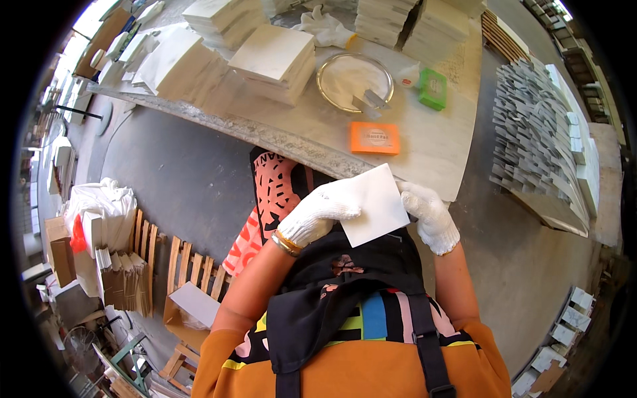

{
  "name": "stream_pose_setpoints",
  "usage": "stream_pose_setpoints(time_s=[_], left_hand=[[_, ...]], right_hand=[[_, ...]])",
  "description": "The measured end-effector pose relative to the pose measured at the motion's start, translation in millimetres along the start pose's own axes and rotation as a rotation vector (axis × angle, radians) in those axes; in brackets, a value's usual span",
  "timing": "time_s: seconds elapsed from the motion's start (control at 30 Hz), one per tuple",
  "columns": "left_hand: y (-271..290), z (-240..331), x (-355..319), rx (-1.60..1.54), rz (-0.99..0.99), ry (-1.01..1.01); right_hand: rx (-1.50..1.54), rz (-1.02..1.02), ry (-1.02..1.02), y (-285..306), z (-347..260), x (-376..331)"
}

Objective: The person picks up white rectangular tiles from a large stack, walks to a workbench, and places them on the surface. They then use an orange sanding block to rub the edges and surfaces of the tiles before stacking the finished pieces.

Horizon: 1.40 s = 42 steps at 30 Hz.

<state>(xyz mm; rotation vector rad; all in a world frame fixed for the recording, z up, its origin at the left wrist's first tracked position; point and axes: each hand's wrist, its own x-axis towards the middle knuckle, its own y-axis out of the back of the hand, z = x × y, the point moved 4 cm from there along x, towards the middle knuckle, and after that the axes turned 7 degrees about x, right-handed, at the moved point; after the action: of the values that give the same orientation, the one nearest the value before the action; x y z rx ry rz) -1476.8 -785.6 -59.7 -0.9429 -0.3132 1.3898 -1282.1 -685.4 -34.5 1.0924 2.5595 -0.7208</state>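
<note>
White square tile [375, 207] is held in front of the body, just off the near edge of the worktable [434, 149], with its broad face turned up and its corners askew to the table edge. Its left side is grasped by the left hand [320, 212], gloved in white knit, with the thumb laid over the face. At its right edge the fingertips of the right hand [430, 217], gloved likewise, are placed; whether the edge is pinched by them or only touched cannot be told. A metal band [287, 244] is worn at the left wrist, and a black apron [345, 268] is seen below the tile.

On the worktable, an orange box [375, 138] is set nearest to the tile. Beyond it, a round metal-rimmed dish [320, 83] is placed, with thin grey plates [375, 99] leaned on its near rim. To the right of the dish, a green box [432, 91] is found. A stack of white tiles [275, 53] is stood to the left of the dish, and a pale glove [325, 28] is laid behind it. Farther right, many small grey pieces [534, 126] are spread over a board. At the lower left, wooden pallets [189, 262] are seen on the floor [179, 149].
</note>
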Motion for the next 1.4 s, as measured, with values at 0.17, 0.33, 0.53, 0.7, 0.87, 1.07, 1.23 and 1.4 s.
stream_pose_setpoints(time_s=[0.17,0.33,0.53,0.7,0.87,1.07,1.23,1.4], left_hand=[[-7,-1,2,0.033,0.022,-0.022],[-6,5,6,0.049,0.057,-0.077],[-7,1,14,0.046,0.061,-0.105],[-4,0,17,0.021,0.077,-0.081],[-11,8,20,0.119,0.036,-0.008],[-16,14,23,0.098,0.032,-0.058],[-14,10,12,-0.007,-0.034,-0.068],[-22,6,11,0.003,-0.08,-0.098]], right_hand=[[-0.03,0.142,0.027,-11,-9,-4],[0.079,0.21,0.038,-8,-11,-13],[0.09,0.164,0.063,10,0,-17],[-0.008,0.104,0.006,13,-2,-20],[-0.132,0.085,0.04,4,-24,-14],[-0.092,0.179,0.06,11,-13,-10],[-0.012,0.331,0.134,18,-11,-21],[0.035,0.36,0.191,15,-13,-24]])
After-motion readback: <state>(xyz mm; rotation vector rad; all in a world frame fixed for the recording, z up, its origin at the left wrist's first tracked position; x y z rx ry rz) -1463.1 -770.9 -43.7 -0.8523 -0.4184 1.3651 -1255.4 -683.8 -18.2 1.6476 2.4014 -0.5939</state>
